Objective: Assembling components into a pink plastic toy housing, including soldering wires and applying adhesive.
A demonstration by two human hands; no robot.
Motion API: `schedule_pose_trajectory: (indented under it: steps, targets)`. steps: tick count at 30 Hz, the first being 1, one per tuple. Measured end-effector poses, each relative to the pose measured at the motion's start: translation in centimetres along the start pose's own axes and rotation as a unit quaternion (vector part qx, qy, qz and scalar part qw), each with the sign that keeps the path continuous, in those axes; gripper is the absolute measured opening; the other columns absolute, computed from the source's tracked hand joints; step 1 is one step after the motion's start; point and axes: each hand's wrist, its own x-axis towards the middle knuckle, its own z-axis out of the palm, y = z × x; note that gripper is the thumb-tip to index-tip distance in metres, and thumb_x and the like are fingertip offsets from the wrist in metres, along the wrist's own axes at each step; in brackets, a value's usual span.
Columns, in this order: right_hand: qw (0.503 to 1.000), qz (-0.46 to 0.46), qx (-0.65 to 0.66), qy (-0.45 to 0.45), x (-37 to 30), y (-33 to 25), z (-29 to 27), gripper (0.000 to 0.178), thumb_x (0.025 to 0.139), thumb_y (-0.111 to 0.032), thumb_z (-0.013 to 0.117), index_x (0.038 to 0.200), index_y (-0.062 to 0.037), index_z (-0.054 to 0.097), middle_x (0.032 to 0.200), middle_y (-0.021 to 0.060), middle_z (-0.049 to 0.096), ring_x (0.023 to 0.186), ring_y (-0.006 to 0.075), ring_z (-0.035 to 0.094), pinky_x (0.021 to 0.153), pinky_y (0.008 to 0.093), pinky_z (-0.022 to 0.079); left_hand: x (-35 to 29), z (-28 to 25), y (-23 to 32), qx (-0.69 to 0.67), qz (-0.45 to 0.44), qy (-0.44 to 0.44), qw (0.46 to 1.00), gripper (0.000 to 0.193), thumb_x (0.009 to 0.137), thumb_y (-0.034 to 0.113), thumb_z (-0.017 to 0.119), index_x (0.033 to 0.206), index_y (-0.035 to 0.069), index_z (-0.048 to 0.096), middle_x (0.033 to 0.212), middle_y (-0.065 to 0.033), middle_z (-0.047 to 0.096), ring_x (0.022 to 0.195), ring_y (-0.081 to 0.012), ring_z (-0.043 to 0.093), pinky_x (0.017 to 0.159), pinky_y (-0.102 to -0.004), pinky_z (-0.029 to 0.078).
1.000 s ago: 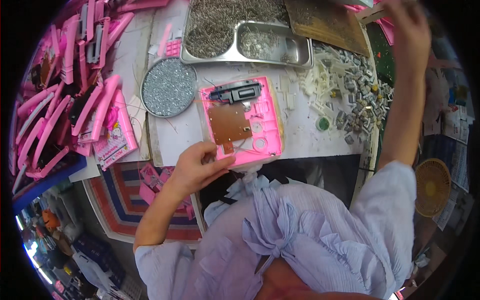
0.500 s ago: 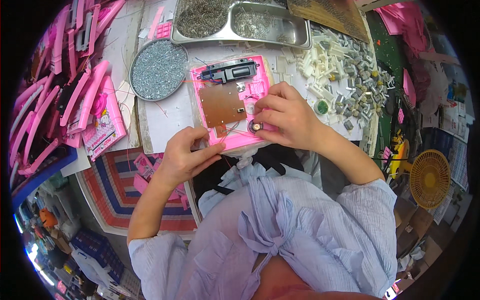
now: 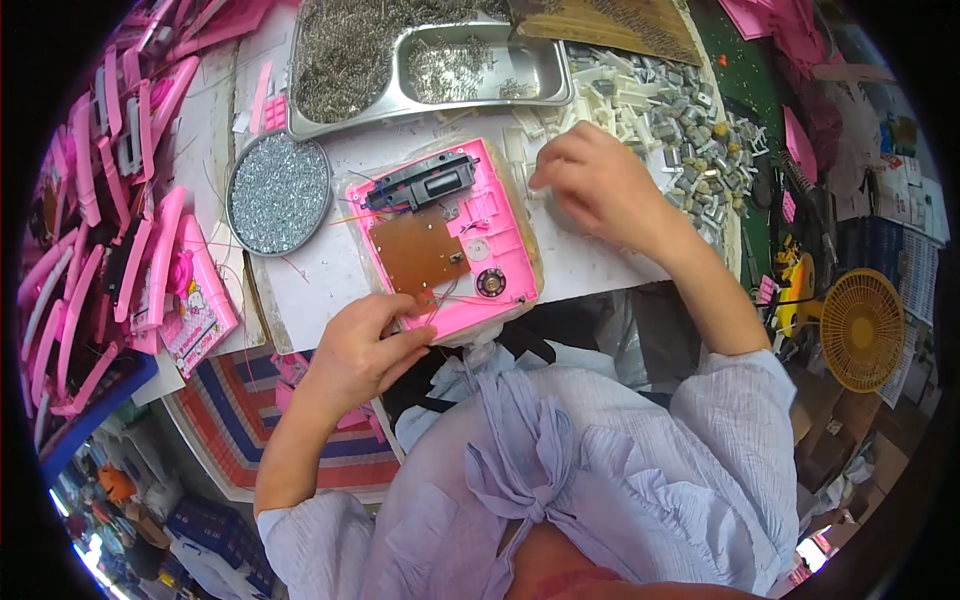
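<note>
A pink plastic housing [image 3: 513,222] lies tilted on the white worktop, with clear wrapping around its edges. Inside it sit a brown circuit board [image 3: 418,250], a black elongated mechanism [image 3: 425,183], a small round black speaker [image 3: 491,283] and thin wires. At the near left corner, my left hand [image 3: 365,350] grips the housing between thumb and fingers. My right hand [image 3: 605,190] is off the housing, beside its far right side, at the near edge of the loose white plastic parts [image 3: 598,108]. Its fingers are curled together, and whatever they hold is hidden.
A round dish of small silvery pieces [image 3: 278,193] stands left of the housing. Behind it is a metal tray [image 3: 395,118] holding small metal parts. Pink plastic casings [image 3: 160,270] are heaped at the left. Grey metal pieces [image 3: 700,165] lie right; a yellow fan [image 3: 862,330] stands beyond.
My right hand has left the speaker and moved up and right toward the white parts. The speaker now lies uncovered in the housing. My left hand stays at the corner.
</note>
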Motion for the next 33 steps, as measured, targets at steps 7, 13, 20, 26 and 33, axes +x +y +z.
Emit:
schedule_pose_trajectory:
  steps: [7, 13, 20, 26, 33]
  targets:
    - [0.99, -0.09, -0.084, -0.066, 0.2, 1.1, 0.2, 0.026, 0.072, -0.013, 0.071, 0.098, -0.0115, 0.069, 0.104, 0.0025, 0.061, 0.1, 0.0247, 0.055, 0.081, 0.0381, 0.047, 10.1, -6.0, -0.5, 0.092, -0.012, 0.081, 0.992, 0.017, 0.081, 0.005, 0.072, 0.098, 0.006, 0.071, 0.093, -0.0102, 0.063, 0.073, -0.0259, 0.062, 0.068, -0.0333, 0.051]
    - [0.986, -0.092, -0.076, -0.118, 0.5, 0.9, 0.8, 0.028, 0.074, -0.014, 0.07, 0.102, -0.0105, 0.067, 0.093, 0.0053, 0.059, 0.092, 0.0224, 0.061, 0.073, 0.0349, 0.05, 24.0, -3.3, -9.1, 0.263, 0.023, -0.002, 0.965, 0.012, 0.087, 0.016, 0.062, 0.093, 0.009, 0.07, 0.092, -0.0111, 0.066, 0.084, -0.0339, 0.067, 0.073, -0.0465, 0.053]
    - [0.997, 0.005, 0.076, -0.032, -1.7, -0.7, -1.5, 0.032, 0.077, -0.004, 0.07, 0.107, -0.0065, 0.064, 0.089, 0.0078, 0.058, 0.074, 0.0257, 0.063, 0.061, 0.0361, 0.052, 28.7, -2.5, -9.4, 0.405, 0.077, -0.149, 0.899, 0.013, 0.086, 0.016, 0.061, 0.094, 0.009, 0.07, 0.098, -0.0106, 0.068, 0.09, -0.0328, 0.069, 0.077, -0.0445, 0.056]
    - [0.943, 0.198, 0.263, 0.058, -3.5, -1.8, -3.5, 0.023, 0.081, -0.003, 0.077, 0.101, -0.0014, 0.066, 0.09, 0.006, 0.063, 0.07, 0.0121, 0.057, 0.065, 0.0259, 0.05, 27.5, -2.0, -9.5, 0.29, 0.149, 0.039, 0.944, 0.019, 0.087, 0.015, 0.064, 0.104, 0.008, 0.067, 0.099, -0.011, 0.069, 0.09, -0.0334, 0.069, 0.077, -0.0433, 0.056]
    - [0.807, 0.243, 0.455, 0.287, -4.1, -4.7, -3.9, 0.03, 0.078, 0.0, 0.08, 0.106, 0.0025, 0.068, 0.092, 0.0042, 0.068, 0.087, 0.0076, 0.066, 0.07, 0.0208, 0.054, 17.9, -4.6, 1.0, -0.084, -0.109, 0.08, 0.987, 0.018, 0.095, 0.013, 0.062, 0.106, 0.001, 0.069, 0.085, -0.0136, 0.071, 0.08, -0.0227, 0.07, 0.07, -0.0334, 0.053]
